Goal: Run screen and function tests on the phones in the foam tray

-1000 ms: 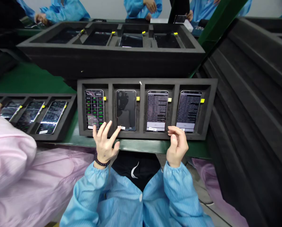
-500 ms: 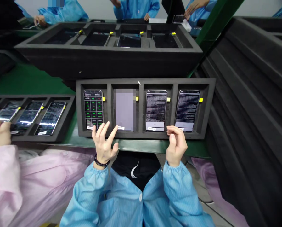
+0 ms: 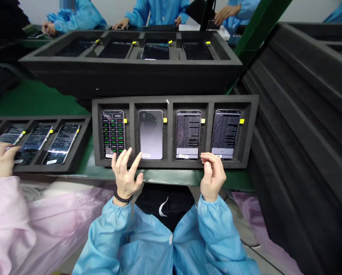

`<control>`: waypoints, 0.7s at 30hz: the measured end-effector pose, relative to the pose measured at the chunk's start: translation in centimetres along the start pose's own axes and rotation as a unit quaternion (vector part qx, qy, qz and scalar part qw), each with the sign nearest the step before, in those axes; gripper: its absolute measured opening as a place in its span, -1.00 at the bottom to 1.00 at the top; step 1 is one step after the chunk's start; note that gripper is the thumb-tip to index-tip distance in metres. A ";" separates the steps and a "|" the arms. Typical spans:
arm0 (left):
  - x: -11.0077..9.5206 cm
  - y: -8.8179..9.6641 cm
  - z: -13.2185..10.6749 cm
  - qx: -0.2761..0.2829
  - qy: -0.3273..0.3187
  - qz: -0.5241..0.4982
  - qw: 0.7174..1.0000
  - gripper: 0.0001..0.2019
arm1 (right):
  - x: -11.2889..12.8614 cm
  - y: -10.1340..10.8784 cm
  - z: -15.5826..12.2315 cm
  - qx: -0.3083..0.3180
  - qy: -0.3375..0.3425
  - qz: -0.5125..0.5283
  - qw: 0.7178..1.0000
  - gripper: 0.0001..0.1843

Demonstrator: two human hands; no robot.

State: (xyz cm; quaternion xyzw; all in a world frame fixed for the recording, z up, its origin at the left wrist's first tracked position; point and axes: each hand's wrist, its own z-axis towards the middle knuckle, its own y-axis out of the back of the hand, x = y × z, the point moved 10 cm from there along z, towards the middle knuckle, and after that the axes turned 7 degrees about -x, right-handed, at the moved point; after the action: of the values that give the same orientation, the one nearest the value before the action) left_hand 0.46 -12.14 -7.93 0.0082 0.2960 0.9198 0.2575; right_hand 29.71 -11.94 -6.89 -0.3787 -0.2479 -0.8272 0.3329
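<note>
A dark foam tray [image 3: 173, 100] with four slots lies in front of me, a phone in each. The leftmost phone [image 3: 113, 133] shows a green grid, the second phone [image 3: 150, 134] a pale grey screen, and the two right phones [image 3: 188, 134] [image 3: 225, 133] show white text. My left hand [image 3: 126, 172] hovers open with fingers spread at the tray's near edge, between the first two phones. My right hand [image 3: 212, 175] hangs with fingers loosely curled and nothing in it, near the bottom of the fourth phone.
A second foam tray [image 3: 131, 74] with dark phones stands behind on the green belt [image 3: 36, 101]. Another tray [image 3: 82, 119] of lit phones lies left, where a person in a pink sleeve [image 3: 7, 214] reaches. Stacked foam trays [image 3: 302, 114] rise at right. Blue-coated people work across.
The second phone's screen has gone from dark to pale grey. The pink-sleeved person's hand has shifted at the left tray. My hands have barely moved.
</note>
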 end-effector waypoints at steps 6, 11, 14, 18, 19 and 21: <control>0.0 0.0 0.0 0.002 0.000 0.004 1.000 -0.44 | 0.0 0.0 0.1 0.000 0.002 0.000 1.000 -0.77; 0.1 -0.1 -0.2 0.005 0.000 0.007 1.000 -0.47 | -0.1 0.0 0.0 0.000 -0.004 -0.003 1.000 -0.77; 0.5 -0.1 -0.4 0.004 0.015 0.008 1.000 -0.42 | -0.1 0.0 0.0 0.001 -0.002 0.000 1.000 -0.77; 0.5 -0.2 -0.4 0.006 0.015 0.004 1.000 -0.42 | 0.0 0.1 0.0 0.001 0.000 -0.006 1.000 -0.77; 0.4 -0.1 -0.4 0.004 0.012 0.002 1.000 -0.42 | 0.0 0.0 0.0 0.003 -0.001 -0.012 1.000 -0.77; 0.3 0.0 -0.3 -0.001 0.007 -0.003 1.000 -0.42 | -0.1 0.0 0.0 0.004 -0.003 -0.023 1.000 -0.76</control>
State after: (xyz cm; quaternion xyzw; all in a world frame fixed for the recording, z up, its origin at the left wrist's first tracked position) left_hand 0.20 -12.13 -8.20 0.0010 0.2973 0.9193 0.2581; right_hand 29.78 -11.94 -6.95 -0.3743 -0.2612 -0.8324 0.3144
